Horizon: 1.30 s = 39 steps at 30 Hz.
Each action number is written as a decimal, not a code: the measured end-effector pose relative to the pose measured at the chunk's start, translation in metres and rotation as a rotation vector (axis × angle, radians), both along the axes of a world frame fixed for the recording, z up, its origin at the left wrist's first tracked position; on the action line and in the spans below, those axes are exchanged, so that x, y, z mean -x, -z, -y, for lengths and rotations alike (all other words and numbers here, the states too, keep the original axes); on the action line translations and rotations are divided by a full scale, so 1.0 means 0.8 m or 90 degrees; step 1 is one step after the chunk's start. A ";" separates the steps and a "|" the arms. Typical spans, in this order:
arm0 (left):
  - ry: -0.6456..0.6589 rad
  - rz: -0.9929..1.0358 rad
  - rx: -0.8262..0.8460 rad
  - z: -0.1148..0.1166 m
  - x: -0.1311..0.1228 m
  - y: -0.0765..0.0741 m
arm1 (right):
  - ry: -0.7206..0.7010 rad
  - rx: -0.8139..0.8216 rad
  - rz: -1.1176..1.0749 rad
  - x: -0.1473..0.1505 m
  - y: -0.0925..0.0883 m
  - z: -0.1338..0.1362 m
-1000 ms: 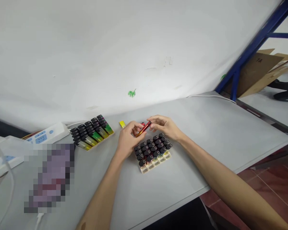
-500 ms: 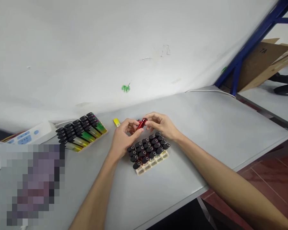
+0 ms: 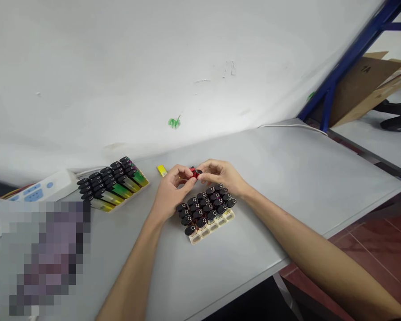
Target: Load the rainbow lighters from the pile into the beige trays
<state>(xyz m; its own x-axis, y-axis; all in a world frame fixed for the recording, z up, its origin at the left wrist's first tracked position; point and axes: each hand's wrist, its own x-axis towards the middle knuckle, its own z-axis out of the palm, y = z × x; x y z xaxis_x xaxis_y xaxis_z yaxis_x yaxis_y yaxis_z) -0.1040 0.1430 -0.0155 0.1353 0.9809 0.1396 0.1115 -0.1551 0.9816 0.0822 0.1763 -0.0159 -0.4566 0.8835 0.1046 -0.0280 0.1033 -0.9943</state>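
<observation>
Between both hands, just behind the near tray, is a small red vape (image 3: 196, 174) with a black end. My left hand (image 3: 173, 187) pinches its body with thumb and fingertips, hiding part of it. The thumb and forefinger of my right hand (image 3: 222, 176) close on its black end from the other side. Below the hands stands a cream tray (image 3: 214, 228) with oval slots. Several black-topped vapes (image 3: 206, 206) stand upright in it, each top bearing a small ring mark. The slots along its front edge hold nothing.
Left of my hands lies a second tray of black-topped, green and yellow vapes (image 3: 116, 187). A yellow piece (image 3: 161, 170) lies behind my left hand. Further left are a white power strip (image 3: 43, 187) and a pixelated patch. The wall (image 3: 120, 80) rises behind the table (image 3: 274, 165).
The red vape has turned, so its black end now faces more toward me and less of its red body shows. My hands have shifted only slightly.
</observation>
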 end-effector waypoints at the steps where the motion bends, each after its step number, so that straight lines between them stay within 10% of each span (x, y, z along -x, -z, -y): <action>1: 0.007 -0.001 0.007 0.000 0.001 0.000 | -0.002 0.000 0.000 0.000 0.000 0.000; 23: -0.016 -0.030 0.010 0.001 -0.001 -0.005 | -0.016 0.017 -0.036 0.002 0.004 0.003; 31: -0.180 -0.540 -0.233 -0.015 0.018 0.022 | 0.184 0.102 -0.212 -0.006 0.004 -0.011; 39: -0.139 -0.749 -0.179 -0.009 0.010 0.019 | 0.171 0.214 -0.172 -0.022 0.007 -0.011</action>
